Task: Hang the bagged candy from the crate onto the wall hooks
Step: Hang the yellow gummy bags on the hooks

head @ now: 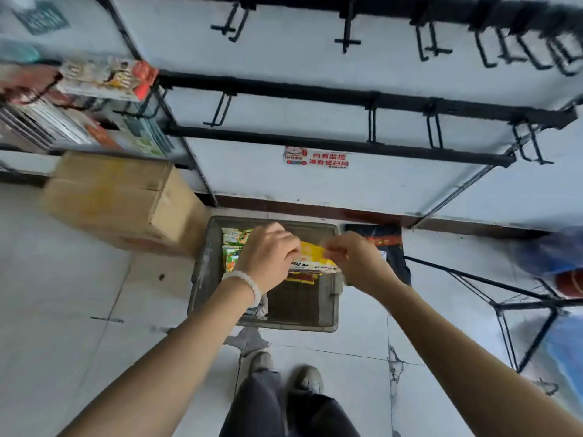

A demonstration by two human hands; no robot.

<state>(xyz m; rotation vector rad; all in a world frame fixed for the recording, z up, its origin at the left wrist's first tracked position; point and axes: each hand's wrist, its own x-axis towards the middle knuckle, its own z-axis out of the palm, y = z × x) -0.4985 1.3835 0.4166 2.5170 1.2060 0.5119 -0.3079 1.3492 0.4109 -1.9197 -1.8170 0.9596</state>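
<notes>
— Above the grey crate (pixel 202 272), both hands raised with one yellow candy bag (pixel 312 252) stretched between them. Left hand (pixel 268 257) curled over the bag's left edge, right hand (pixel 353 257) pinching its upper right corner. More bags (pixel 233 247) stacked along the crate's left wall.

— Any hazard noted?

— Several, as judgement only. Held at edges alone, so likely to slip or fold if either pinch loosens, and to drop back into the crate. Hang-hole not visible; cannot tell whether clear or covered by fingertips. If covered, likely to miss the prong.

— Hooks?

— Black wall hooks (pixel 372 124) bare, set well above the hands on dark rails (pixel 315 143). Long reach upward; possible snag or tear of the bag's header if forced on at an angle.

— Footing?

— Shoes (pixel 284 370) just behind the crate, cardboard box (pixel 126 200) near on the left, wire rack (pixel 520 304) on the right. Trip risk if stepping forward without looking down.
</notes>
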